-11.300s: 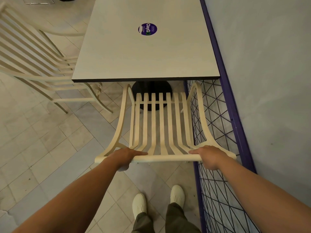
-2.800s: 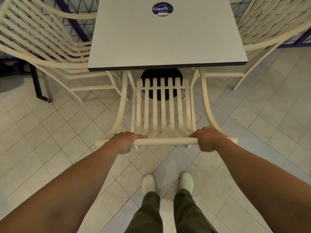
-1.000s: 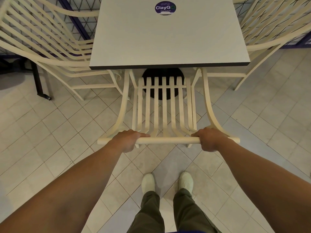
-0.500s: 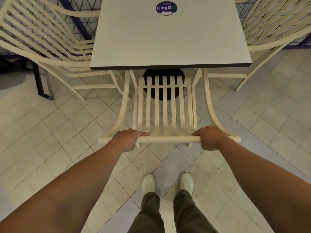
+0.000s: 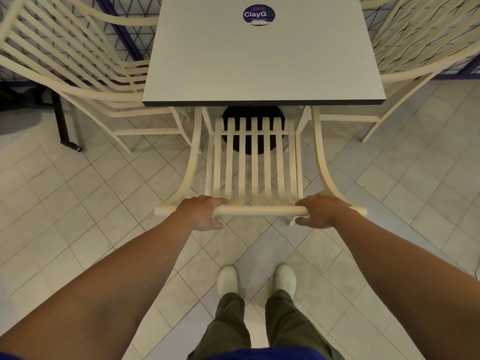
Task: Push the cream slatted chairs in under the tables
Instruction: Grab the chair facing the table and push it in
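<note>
A cream slatted chair [image 5: 255, 162] stands in front of me, its seat partly under the grey square table [image 5: 262, 55]. Both my hands curl round its top rail [image 5: 259, 210]: my left hand [image 5: 201, 213] near the rail's left end, my right hand [image 5: 320, 211] near its right end. The front of the seat is hidden beneath the tabletop. The table's black round base [image 5: 253, 113] shows through the slats.
Two more cream slatted chairs flank the table, one on the left [image 5: 70, 61] and one on the right [image 5: 415, 48]. A purple-framed wire mesh fence [image 5: 122, 29] runs behind. A black post [image 5: 63, 120] stands at left. My feet [image 5: 255, 280] are on the tiled floor.
Across the last second the chair and both hands have barely shifted; the grip on the rail is the same. Much earlier I held a different chair at a table beside a wall.
</note>
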`<state>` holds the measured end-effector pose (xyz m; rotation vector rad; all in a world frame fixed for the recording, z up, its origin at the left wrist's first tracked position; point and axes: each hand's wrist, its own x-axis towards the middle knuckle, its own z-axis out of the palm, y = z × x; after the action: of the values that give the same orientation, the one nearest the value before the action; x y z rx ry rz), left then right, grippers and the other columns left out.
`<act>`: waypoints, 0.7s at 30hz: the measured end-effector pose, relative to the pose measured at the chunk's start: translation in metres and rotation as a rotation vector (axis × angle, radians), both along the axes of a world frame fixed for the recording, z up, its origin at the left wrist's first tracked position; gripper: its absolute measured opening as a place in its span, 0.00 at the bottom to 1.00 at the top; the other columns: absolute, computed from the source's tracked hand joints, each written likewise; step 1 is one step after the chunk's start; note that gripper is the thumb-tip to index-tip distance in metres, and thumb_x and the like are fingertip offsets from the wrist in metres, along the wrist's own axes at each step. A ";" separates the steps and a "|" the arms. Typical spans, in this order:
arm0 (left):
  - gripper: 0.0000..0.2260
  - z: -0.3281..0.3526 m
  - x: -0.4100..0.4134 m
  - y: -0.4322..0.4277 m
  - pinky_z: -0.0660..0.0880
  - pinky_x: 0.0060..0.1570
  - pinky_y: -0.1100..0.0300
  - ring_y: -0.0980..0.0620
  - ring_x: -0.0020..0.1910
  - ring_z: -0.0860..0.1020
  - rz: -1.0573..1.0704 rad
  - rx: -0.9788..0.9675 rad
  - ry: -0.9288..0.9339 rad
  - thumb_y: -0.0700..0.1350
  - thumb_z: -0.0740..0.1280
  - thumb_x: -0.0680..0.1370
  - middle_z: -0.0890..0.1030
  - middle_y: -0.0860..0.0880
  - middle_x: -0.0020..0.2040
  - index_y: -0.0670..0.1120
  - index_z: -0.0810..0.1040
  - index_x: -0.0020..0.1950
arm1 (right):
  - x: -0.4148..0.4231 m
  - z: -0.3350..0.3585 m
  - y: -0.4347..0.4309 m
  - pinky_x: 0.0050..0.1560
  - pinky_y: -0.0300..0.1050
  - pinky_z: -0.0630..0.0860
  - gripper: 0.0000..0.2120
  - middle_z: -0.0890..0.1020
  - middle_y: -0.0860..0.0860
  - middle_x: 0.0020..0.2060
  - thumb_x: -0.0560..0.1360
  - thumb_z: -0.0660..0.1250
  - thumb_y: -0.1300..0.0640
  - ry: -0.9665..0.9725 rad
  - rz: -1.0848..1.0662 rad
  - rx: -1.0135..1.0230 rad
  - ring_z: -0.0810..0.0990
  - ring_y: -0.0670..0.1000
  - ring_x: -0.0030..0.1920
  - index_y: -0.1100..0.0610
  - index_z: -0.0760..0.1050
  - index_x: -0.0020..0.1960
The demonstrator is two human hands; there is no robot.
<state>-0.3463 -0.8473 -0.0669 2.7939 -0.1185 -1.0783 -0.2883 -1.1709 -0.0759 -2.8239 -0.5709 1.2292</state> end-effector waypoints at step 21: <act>0.36 0.069 -0.141 0.008 0.70 0.66 0.49 0.47 0.72 0.68 0.427 -0.060 -0.066 0.66 0.65 0.76 0.67 0.49 0.77 0.55 0.59 0.80 | -0.055 0.083 0.135 0.64 0.54 0.72 0.31 0.74 0.52 0.69 0.75 0.63 0.35 -0.127 0.435 0.222 0.73 0.55 0.66 0.49 0.68 0.74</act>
<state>-0.4875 -0.8396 0.0019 2.6256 0.4122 -0.8612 -0.3430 -1.0358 0.0070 -2.6830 -1.2937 0.9512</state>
